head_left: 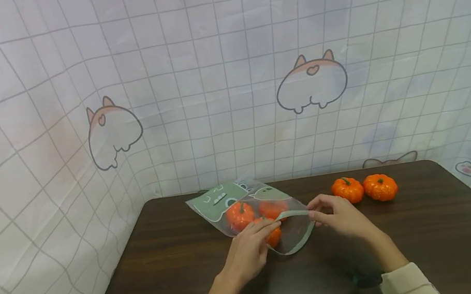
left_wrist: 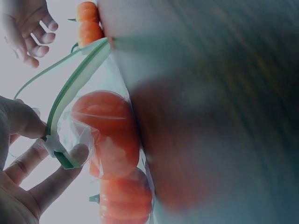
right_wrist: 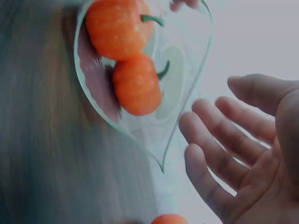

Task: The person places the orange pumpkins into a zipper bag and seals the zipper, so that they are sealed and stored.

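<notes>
Two hands met at the mouth of a clear zip bag on the dark table in the head view, left hand and right hand, with two loose pumpkins just beyond the right. From the left wrist, thumb and fingertips pinched the green zip strip (pumpkins inside the bag showed through). From the right wrist, the right hand's fingers lay straight and relaxed just beside the bag's open rim, holding nothing.
</notes>
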`<state>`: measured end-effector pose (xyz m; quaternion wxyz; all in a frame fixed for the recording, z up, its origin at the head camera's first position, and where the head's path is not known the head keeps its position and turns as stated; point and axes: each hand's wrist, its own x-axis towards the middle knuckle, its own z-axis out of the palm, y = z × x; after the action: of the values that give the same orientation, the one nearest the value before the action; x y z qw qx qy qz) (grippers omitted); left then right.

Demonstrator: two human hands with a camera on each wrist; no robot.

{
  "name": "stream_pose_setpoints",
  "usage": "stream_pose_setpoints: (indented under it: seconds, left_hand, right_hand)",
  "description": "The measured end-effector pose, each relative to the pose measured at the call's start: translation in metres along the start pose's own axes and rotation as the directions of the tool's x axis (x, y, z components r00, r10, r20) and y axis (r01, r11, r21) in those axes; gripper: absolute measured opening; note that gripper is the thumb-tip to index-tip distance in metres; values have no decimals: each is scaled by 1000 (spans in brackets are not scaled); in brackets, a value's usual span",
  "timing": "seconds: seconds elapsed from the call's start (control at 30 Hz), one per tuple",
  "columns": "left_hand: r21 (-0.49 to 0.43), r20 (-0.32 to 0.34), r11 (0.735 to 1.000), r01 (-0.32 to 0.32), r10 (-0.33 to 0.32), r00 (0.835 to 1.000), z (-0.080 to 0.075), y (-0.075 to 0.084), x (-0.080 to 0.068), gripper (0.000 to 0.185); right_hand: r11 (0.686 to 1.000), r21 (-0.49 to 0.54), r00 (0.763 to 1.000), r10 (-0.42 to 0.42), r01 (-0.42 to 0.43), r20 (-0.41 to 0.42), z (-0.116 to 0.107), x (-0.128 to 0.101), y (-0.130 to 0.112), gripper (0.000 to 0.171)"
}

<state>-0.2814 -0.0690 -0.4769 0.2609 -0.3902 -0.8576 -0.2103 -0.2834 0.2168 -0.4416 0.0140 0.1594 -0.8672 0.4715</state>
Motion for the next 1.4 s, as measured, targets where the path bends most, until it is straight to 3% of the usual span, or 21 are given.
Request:
stream_pose_setpoints:
  seconds: [0.27, 0.43, 0.77, 1.17, 1.4]
  left_hand:
    - [-29, 0, 998, -47, 47, 999, -1, 0, -1, 61]
    - [-42, -9, 995, -89, 89, 996, -2, -1, -1, 54]
    - [-34, 5, 998, -59, 60, 998, -8, -8, -2, 58]
    - [5, -8, 1000, 0, 0, 1000, -14, -13, 1, 50]
    - [51, -36, 999, 19, -17, 999, -13, -12, 3, 41]
  right_hand:
    - [990, -104, 979, 78, -98, -186, -19, -2, 11, 31]
    - [979, -99, 957, 147, -177, -251, -28, -5, 24, 41]
    - [959, -34, 918, 258, -281, -301, -44, -9, 45, 57]
    - [958, -16, 917, 270, -287, -293, -51, -9, 54, 76]
    - [970, -59, 925, 207, -237, -319, -51, 1, 62, 83]
